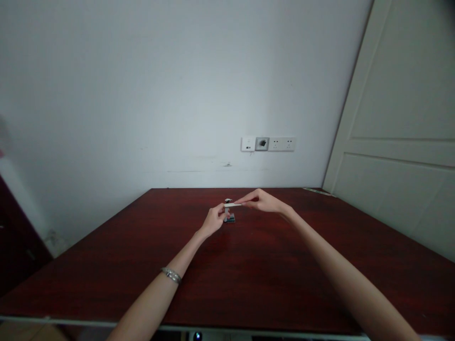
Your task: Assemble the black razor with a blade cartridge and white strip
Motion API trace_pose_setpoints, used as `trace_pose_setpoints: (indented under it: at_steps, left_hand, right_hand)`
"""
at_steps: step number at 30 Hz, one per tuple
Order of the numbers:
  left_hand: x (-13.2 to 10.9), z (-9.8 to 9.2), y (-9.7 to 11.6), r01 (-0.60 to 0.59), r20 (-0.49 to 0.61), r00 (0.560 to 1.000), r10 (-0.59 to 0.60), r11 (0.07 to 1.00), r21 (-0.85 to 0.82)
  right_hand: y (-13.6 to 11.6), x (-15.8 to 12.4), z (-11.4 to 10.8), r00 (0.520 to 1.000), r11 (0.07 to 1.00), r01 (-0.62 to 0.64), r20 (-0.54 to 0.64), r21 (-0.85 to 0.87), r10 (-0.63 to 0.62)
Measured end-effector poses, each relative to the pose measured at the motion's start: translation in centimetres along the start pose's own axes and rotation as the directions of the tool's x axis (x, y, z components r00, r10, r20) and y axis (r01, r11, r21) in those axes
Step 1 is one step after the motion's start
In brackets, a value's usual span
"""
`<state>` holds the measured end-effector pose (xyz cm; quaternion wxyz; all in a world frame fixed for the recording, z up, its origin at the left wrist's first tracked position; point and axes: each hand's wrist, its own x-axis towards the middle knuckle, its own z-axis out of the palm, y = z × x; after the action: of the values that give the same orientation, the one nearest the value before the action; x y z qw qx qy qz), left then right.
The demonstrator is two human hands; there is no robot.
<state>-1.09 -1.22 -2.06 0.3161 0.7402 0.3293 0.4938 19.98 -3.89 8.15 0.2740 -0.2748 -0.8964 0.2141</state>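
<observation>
Over the far middle of the table, a thin white strip (233, 205) lies nearly level between my two hands. My right hand (263, 201) pinches its right end, fingers pointing left. My left hand (213, 220) is closed around a small stand-like object with a pale upright part (226, 211), right at the strip's left end. A dark, greyish flat base (231, 219) shows just beside the left fingertips. Above the strip sits a small white-topped piece (228, 200); whether it joins the rest I cannot tell. The left fingers partly hide the object.
The dark red wooden table (256, 270) reaches back to a white wall (199, 94). Sockets (282, 144) and a black plug (262, 143) are on that wall. A pale panelled door (401, 142) rises along the right. A metal bracelet (171, 275) circles my left wrist.
</observation>
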Motion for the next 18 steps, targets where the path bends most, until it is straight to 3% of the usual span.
trace_pose_setpoints:
  at_steps: [5,9,11,14,18]
  left_hand:
    - [0.0,0.1,-0.2,0.031,-0.007,0.999,-0.031,0.999,-0.016]
    - [0.1,0.1,-0.6,0.024,0.006,1.000,-0.024,0.999,-0.020]
    - [0.1,0.1,-0.8,0.042,0.001,0.999,-0.042,0.999,0.003]
    - [0.2,0.2,-1.0,0.080,-0.036,0.996,-0.076,0.992,0.094]
    - [0.2,0.2,-1.0,0.104,-0.143,0.987,-0.077,0.976,0.192]
  right_hand:
    - [0.1,-0.1,0.3,0.991,0.998,-0.043,-0.125,0.043,0.048]
    - [0.4,-0.5,-0.6,0.997,0.996,-0.079,0.006,0.032,0.079]
    - [0.7,-0.8,-1.1,0.993,0.992,-0.117,0.005,0.045,0.116]
    - [1.4,-1.0,-1.0,0.972,0.990,-0.132,-0.192,0.044,0.138]
    - [2.7,-0.8,1.5,0.878,0.994,-0.102,-0.473,-0.047,0.068]
